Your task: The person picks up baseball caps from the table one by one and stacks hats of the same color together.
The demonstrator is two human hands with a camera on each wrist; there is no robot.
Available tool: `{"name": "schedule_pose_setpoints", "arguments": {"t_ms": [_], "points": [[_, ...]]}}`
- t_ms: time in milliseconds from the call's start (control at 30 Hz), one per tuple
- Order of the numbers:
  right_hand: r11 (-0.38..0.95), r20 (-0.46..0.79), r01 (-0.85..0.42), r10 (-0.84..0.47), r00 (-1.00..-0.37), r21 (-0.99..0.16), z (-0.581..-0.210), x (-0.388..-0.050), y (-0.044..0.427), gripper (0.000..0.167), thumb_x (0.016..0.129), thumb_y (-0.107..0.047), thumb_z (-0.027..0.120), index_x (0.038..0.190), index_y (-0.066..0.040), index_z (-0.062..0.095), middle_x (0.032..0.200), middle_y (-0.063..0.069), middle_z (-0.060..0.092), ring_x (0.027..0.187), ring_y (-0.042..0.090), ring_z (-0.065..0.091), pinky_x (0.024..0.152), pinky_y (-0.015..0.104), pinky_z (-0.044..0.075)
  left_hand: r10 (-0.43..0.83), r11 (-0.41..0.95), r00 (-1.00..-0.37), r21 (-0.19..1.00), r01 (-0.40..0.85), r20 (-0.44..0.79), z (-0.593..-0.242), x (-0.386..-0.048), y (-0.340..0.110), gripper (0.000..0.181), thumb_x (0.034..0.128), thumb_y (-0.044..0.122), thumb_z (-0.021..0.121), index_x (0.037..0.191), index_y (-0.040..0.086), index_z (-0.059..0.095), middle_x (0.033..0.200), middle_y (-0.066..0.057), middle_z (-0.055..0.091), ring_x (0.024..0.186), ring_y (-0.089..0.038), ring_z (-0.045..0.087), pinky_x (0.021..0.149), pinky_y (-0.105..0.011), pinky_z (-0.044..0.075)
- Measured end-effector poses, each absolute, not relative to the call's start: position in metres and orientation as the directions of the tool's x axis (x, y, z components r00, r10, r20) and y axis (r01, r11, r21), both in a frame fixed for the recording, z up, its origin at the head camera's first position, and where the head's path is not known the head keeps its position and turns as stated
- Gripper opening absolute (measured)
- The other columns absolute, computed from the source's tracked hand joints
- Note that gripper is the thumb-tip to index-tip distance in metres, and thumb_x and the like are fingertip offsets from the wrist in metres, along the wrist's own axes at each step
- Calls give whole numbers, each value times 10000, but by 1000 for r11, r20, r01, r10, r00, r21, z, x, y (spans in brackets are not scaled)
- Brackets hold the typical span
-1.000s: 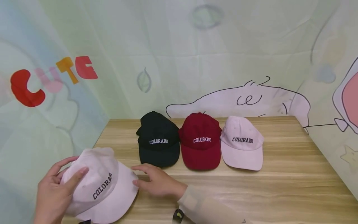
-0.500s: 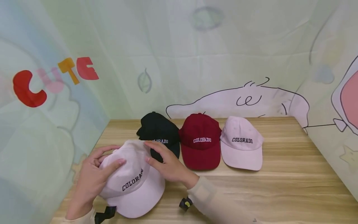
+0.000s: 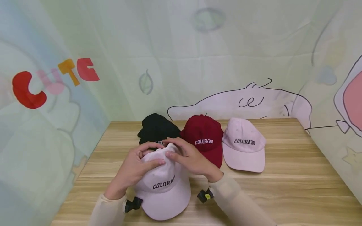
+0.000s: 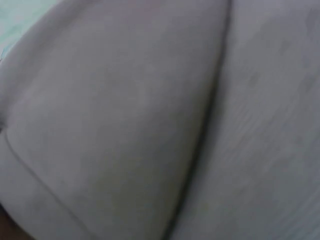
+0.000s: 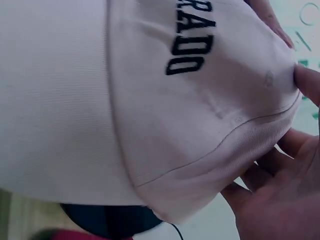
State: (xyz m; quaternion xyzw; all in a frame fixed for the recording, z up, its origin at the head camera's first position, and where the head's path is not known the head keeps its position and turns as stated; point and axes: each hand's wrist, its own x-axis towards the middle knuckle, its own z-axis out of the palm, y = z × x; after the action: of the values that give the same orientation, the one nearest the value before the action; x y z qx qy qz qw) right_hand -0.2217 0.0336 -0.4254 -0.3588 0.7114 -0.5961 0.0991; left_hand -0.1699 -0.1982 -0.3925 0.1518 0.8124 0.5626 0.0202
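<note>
Between my two hands is a whitish-pink baseball cap (image 3: pixel 165 205) with black COLORADO lettering, its brim toward me. My left hand (image 3: pixel 131 168) grips the crown from the left, thumb on the front and fingers behind. On the crown's right side my right hand (image 3: pixel 195 158) pinches the fabric near the top. In the right wrist view, thumb and fingers of the right hand (image 5: pixel 290 195) lie along the cap's crown (image 5: pixel 225 95). The left wrist view is filled by blurred cap cloth (image 4: pixel 115 110); no fingers show clearly there.
Behind the held cap, a black cap (image 3: pixel 156 127), a dark red cap (image 3: pixel 202 131) and another whitish-pink cap (image 3: pixel 244 147) stand in a row on the wooden table (image 3: pixel 297 188). A printed curtain (image 3: pixel 181 56) hangs around the back and sides.
The held cap has moved right from the left side, its brim turning toward me. My right hand has gone from near the brim to the crown. The row of caps stays put.
</note>
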Motion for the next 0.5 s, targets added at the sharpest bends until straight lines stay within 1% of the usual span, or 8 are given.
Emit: {"name": "schedule_pose_setpoints", "arguments": {"t_ms": [67,133,200,267,367,500], "points": [[24,269,-362,-624,-733,-932,-422,-222,44,324,1021,-221,660,1327,-124,621,1375,72,622,1302,213,571,1083,320,515,310,291,-940,927,235,141,-393,-175,-190,377,875,159,842,1216,204,688,1069,-60,786,846,-213,725,684,-367,621],[25,255,-343,-619,-743,-939,-419,-222,55,184,1008,-217,678,1165,-121,668,1206,65,672,1152,181,614,942,266,558,346,267,-928,934,237,137,-393,-179,-182,372,872,162,845,1207,218,693,1039,-60,790,830,-223,733,684,-367,622],[13,270,-352,-614,-742,-936,-416,-222,66,77,999,-179,686,1041,-117,671,1034,63,667,1006,166,615,812,252,554,379,253,-916,937,240,133,-392,-183,-174,368,871,175,849,1201,227,696,982,-61,794,808,-231,738,682,-367,621],[0,304,-383,-608,-733,-924,-415,-223,76,37,993,-138,688,978,-115,663,913,62,620,892,161,593,717,256,532,403,248,-906,938,241,126,-392,-186,-166,365,873,195,849,1201,243,695,946,-50,798,795,-236,745,682,-364,620],[-7,351,-426,-580,-735,-905,-414,-223,89,55,990,-120,693,948,-98,665,878,22,612,833,124,592,673,249,517,411,262,-902,931,253,129,-392,-192,-156,352,888,233,838,1208,253,691,915,-39,801,782,-232,747,680,-355,619],[25,373,-451,-522,-767,-892,-415,-223,105,67,976,-140,721,971,-79,693,904,-9,649,840,103,609,685,241,519,397,311,-908,912,267,131,-394,-201,-145,313,913,290,812,1199,245,695,832,-32,789,724,-211,734,643,-339,605]]}}
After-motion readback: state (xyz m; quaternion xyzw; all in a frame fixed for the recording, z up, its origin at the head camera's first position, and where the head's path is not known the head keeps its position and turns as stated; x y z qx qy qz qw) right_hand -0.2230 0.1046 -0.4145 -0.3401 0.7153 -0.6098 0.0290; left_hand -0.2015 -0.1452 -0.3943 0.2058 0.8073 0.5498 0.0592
